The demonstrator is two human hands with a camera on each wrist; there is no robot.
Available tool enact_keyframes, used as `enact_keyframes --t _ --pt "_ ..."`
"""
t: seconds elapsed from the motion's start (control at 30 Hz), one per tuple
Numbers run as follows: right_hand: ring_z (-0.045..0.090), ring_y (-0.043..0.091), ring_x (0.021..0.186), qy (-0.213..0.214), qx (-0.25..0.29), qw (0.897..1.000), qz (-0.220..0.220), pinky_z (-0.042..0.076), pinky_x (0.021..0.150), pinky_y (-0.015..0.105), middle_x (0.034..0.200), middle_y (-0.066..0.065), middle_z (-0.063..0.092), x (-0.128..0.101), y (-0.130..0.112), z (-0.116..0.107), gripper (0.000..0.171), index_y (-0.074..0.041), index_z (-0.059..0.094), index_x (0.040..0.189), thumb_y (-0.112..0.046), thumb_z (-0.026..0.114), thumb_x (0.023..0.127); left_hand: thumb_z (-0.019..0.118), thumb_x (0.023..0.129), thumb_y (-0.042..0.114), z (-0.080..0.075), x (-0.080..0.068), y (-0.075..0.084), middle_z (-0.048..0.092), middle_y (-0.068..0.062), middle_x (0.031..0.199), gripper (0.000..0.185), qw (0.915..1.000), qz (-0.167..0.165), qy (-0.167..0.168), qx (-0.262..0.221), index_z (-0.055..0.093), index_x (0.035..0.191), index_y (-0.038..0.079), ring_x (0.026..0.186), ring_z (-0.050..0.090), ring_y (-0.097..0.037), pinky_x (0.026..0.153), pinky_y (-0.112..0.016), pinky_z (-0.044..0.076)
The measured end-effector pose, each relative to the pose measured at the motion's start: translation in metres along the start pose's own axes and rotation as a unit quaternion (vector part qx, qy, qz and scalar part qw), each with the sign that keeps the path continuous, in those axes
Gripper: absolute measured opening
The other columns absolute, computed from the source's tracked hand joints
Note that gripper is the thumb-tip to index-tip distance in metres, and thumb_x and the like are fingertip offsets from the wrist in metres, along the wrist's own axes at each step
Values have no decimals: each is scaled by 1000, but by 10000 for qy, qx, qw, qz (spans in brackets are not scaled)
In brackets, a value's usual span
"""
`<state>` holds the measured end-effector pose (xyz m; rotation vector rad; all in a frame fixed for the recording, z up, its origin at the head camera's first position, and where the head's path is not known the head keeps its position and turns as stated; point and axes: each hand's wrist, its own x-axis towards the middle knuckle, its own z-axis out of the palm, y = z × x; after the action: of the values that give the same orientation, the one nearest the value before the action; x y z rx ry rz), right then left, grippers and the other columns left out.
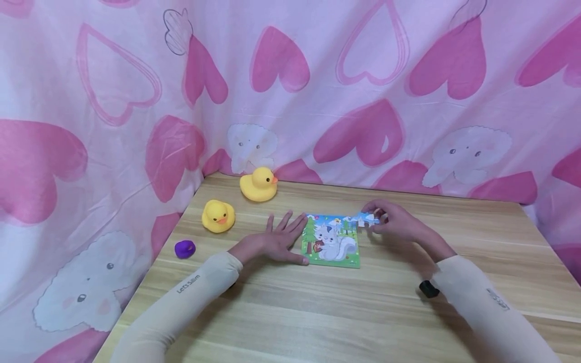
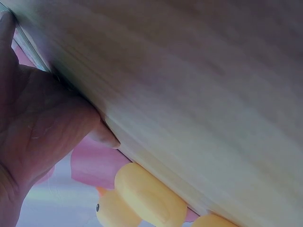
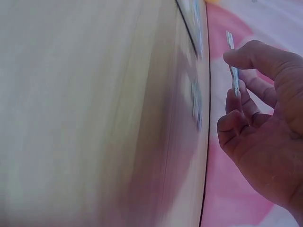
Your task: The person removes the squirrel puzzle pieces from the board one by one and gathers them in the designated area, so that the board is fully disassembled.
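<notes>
Where the wooden tabletop (image 1: 345,312) meets the draped cloth at far left, a small purple lump (image 1: 184,248) lies by the table edge, with a small yellow rubber duck (image 1: 218,216) just beside it to the right and a larger yellow rubber duck (image 1: 258,184) farther back near the corner. Next comes the left hand (image 1: 277,243), lying flat on the wood with fingers spread and straight, its fingertips touching the left edge of the square cartoon-squirrel jigsaw puzzle (image 1: 333,241). That puzzle lies flat near the table's middle. At its upper right corner the right hand (image 1: 394,222) pinches a small blue-and-white puzzle piece (image 1: 368,219) between thumb and fingers, close to the puzzle's edge; contact cannot be confirmed. A small black object (image 1: 428,289) sits by the right forearm.

The left wrist view shows the palm and thumb pressed to the wood, with both ducks beyond; the puzzle is barely in its frame. The right wrist view confirms what the head view leaves unclear: the piece is held edge-on, clear of the tabletop, thumb on top and curled fingers beneath.

The surface is pale wood-grain laminate. A pink cloth printed with hearts and white elephants (image 1: 363,75) hangs behind and to the left.
</notes>
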<state>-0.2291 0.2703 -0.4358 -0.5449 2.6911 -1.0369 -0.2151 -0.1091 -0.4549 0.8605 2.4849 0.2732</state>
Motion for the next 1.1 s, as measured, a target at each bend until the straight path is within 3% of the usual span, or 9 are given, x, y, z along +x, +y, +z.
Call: enact_keyframes --t 0.2,0.43,0.53,0.97,1.1 --pt "60 31 111 130 -97 9999 6 57 84 27 128 14 67 -19 21 -20 44 -9 64 135 -8 78 94 55 89 86 1 1 0 -21 7 179 121 10000 -2 19 50 -14 170 26 165 -24 -31 124 -73 -18" --pt "63 38 117 172 -358 9988 294 60 97 53 135 21 63 -31 48 -32 42 -5 64 137 -6 75 96 53 89 86 1 2 -1 -21 7 179 121 10000 12 28 50 -13 170 26 165 -25 -30 124 -73 -19" --pt "64 39 118 93 -411 9981 450 58 100 57 136 22 61 -32 55 -33 43 -4 63 138 -6 74 97 53 88 87 2 2 -1 -21 8 178 122 10000 -3 11 35 -14 170 26 164 -26 -30 124 -73 -19" --pt "63 34 113 7 -623 9972 421 58 101 57 131 19 63 -28 62 -33 42 -6 67 136 -3 75 95 55 89 85 0 0 0 -20 6 179 121 10000 31 -1 -33 -13 170 26 165 -24 -32 123 -74 -19" --pt "63 31 110 -31 -699 9971 307 59 98 52 128 17 65 -26 62 -34 42 -5 68 135 -3 76 94 54 89 86 0 2 -1 -20 6 179 121 10000 32 0 -3 -12 170 25 165 -24 -32 123 -74 -19"
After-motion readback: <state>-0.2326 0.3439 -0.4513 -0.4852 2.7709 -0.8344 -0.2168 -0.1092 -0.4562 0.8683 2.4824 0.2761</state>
